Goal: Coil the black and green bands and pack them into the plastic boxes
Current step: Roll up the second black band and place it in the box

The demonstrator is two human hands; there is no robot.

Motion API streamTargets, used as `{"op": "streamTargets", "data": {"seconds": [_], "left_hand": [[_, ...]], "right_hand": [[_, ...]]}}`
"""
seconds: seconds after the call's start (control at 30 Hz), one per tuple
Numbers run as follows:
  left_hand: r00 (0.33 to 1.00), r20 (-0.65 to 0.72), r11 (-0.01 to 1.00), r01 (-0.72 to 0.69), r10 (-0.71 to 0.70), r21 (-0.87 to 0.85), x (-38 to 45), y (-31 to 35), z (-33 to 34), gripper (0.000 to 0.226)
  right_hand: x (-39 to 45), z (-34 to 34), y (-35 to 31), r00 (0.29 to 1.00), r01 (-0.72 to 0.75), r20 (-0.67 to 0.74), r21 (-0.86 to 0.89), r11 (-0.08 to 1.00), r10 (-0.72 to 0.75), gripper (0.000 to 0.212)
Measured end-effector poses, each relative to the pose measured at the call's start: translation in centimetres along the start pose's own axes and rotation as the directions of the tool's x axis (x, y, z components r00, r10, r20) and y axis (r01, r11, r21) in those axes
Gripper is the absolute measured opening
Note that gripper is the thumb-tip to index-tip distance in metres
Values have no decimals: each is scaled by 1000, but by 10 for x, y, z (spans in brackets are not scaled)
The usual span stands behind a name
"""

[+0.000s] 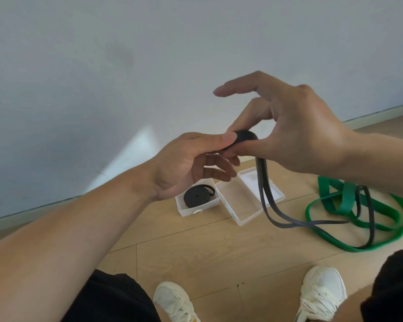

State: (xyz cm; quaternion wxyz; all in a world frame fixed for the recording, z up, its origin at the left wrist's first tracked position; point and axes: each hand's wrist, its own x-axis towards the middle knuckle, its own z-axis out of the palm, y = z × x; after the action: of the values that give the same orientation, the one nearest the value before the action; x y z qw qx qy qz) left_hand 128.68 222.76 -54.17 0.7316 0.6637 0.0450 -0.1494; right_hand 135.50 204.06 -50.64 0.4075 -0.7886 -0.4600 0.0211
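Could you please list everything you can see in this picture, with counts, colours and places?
Coiled band: one, black, lying in the left box.
Left box: one, clear white plastic, on the floor near the wall.
Right box: one, clear white plastic, open, beside the left box, nothing coiled in it.
Black band: one, partly rolled between both hands, its tail hanging to the floor.
Green bands: count unclear, a loose heap on the floor at right.
Floor: light wood.
Wall: pale grey.
Shoes: two, white.
Left hand: pinches the roll.
Right hand: holds the roll.
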Motion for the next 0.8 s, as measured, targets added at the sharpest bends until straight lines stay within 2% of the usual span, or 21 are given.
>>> {"op": "streamTargets", "data": {"seconds": [0.1,0.23,0.3,0.37,0.43,0.53,0.67,0.73,0.8], "left_hand": [[991,-129,988,46,-27,150,1,-2,9,53],[970,-236,977,-10,62,215,-1,-4,16,51],[977,-191,980,-60,97,192,-1,-3,12,42],[986,-134,989,-88,103,117,0,-1,8,37],[991,-92,996,-92,93,16,2,0,6,46],[997,-18,994,-76,74,-80,2,-2,6,53],[999,32,988,15,-10,-156,0,1,6,43],[998,-22,995,64,-66,-74,0,2,8,44],[989,-136,992,62,-48,107,1,-2,15,51]], "right_hand": [[0,-2,1,998,68,20,-135,988,-66,65],[-4,4,2,991,130,24,-213,968,-128,67],[-4,8,4,988,142,-35,-158,977,-149,64],[-4,7,5,997,48,-55,-17,999,-49,64],[-4,4,9,999,-6,-32,94,996,9,54],[-7,4,14,998,9,-58,173,985,1,34],[-7,1,18,996,49,-69,25,998,-47,16],[-5,-3,22,996,55,-69,-77,996,-60,13],[-5,-3,25,995,87,-41,-188,978,-96,18]]}}
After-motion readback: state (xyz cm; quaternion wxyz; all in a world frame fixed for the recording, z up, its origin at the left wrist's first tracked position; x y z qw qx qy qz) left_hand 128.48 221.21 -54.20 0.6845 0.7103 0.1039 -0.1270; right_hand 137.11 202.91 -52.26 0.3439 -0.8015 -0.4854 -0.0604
